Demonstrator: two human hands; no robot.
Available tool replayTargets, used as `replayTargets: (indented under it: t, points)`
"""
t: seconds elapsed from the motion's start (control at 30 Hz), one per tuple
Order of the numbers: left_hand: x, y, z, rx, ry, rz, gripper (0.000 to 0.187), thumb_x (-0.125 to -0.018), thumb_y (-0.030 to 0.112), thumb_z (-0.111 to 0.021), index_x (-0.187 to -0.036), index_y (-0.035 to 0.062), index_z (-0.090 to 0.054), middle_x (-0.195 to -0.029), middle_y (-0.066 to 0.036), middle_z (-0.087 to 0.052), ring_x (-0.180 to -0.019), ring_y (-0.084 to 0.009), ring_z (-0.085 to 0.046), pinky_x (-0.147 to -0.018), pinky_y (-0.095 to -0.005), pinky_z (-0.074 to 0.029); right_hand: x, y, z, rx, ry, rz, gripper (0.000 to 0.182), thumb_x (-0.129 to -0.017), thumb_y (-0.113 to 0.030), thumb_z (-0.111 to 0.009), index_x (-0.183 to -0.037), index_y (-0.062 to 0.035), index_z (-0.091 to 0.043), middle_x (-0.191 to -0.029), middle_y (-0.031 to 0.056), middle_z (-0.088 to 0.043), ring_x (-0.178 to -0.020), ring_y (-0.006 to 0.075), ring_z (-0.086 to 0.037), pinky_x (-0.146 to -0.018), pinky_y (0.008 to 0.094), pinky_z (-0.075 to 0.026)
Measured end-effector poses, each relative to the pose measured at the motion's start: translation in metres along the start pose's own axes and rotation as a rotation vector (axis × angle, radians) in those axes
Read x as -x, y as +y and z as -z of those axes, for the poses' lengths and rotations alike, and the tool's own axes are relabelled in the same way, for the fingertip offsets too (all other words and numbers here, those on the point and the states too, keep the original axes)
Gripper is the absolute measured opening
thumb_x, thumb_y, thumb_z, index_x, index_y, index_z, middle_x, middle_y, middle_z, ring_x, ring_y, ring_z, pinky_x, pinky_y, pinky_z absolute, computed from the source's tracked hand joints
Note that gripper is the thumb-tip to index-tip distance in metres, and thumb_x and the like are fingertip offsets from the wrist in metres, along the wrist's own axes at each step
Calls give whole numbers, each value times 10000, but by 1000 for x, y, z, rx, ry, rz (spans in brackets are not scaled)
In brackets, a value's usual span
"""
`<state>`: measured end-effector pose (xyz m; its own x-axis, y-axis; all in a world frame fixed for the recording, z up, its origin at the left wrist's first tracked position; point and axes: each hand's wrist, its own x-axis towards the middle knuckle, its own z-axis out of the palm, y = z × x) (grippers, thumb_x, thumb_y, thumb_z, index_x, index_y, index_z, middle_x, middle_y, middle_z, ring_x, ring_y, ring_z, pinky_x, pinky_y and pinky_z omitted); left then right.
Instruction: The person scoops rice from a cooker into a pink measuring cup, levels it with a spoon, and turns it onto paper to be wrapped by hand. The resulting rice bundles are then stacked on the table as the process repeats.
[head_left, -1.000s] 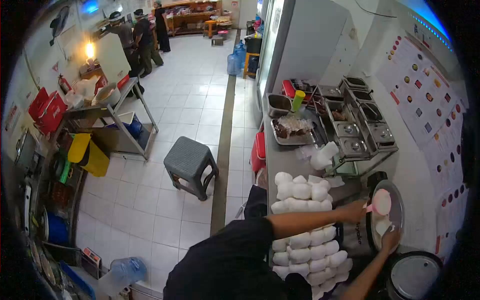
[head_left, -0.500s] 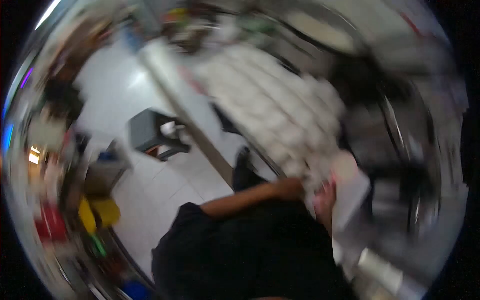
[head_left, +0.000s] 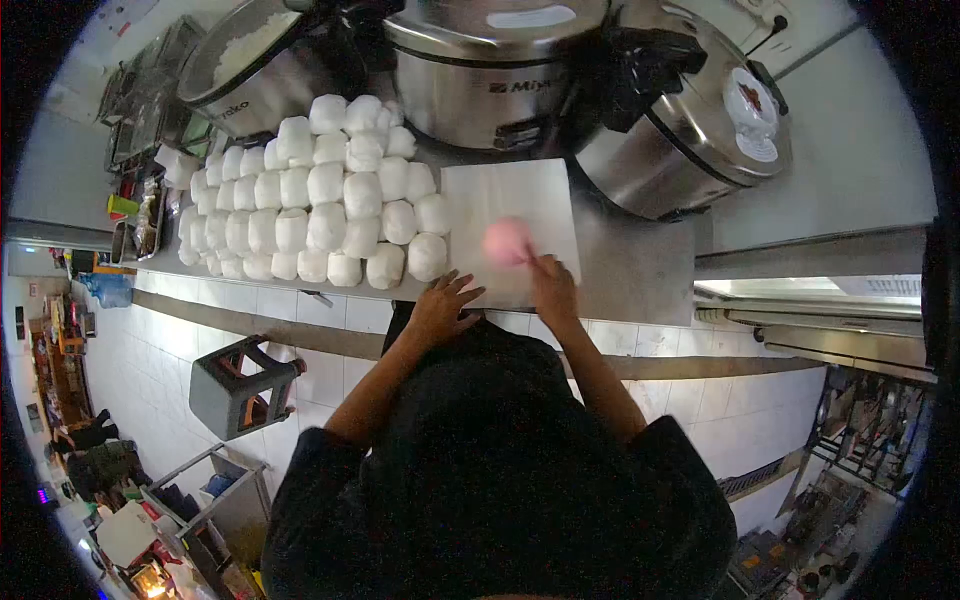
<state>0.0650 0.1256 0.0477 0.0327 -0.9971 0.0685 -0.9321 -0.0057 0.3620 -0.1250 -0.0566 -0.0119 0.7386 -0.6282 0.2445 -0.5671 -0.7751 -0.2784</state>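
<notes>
My right hand (head_left: pixel 553 288) is closed around the handle of a pink rice paddle (head_left: pixel 507 241). The paddle's round head, slightly blurred, lies over a white square sheet (head_left: pixel 490 190), perhaps a stack of them, on the steel table. My left hand (head_left: pixel 445 308) has its fingers spread at the sheet's near left corner, by the table's front edge, and holds nothing. Just left of the sheet, many rounded white bundles (head_left: pixel 327 226), seemingly wrapped, are packed in rows and piled up in places.
Behind the sheet stands a large steel rice cooker (head_left: pixel 450 100), with another cooker (head_left: pixel 670 140) to its right. An open cooker (head_left: pixel 240 75) at the back left holds white rice. A grey stool (head_left: pixel 232 390) is on the tiled floor behind left.
The view has swung round and sharpened, now facing the table and cookers squarely. My hands have come apart; the pink paddle is over the white sheet.
</notes>
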Motion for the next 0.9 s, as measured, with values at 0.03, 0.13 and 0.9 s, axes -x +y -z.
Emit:
replayTargets:
  t: [0.03, 0.13, 0.9]
  points:
    - [-1, 1, -14, -20, -20, 10, 402, -885, 304, -633, -1261, 165, -608, -1364, -132, -519, -1261, -319, -497, -1015, -412, -446, -7, -11, 8, 65, -125, 37, 494, -895, -80, -502, -1388, -91, -464, -995, 150, -607, -867, 323, -611, -736, 461, -501]
    - [-3, -4, -34, -84, -53, -1, 372, -892, 300, -625, -1244, 179, -615, -1387, -134, -497, -1293, -325, -470, -1029, -427, -437, -26, -2, 44, 86, -199, 90, 599, -876, -58, -513, -1460, -131, -399, -1023, 135, -615, -891, 284, -610, -755, 437, -507]
    - [-21, -29, 3, 243, 146, -51, 153, -878, 206, -657, -876, 55, -685, -862, -92, -693, -825, -294, -659, -797, -414, -507, 10, 40, 58, -324, -381, 214, 269, -932, -307, -541, -977, -112, -721, -945, 125, -700, -940, 293, -633, -891, 462, -450]
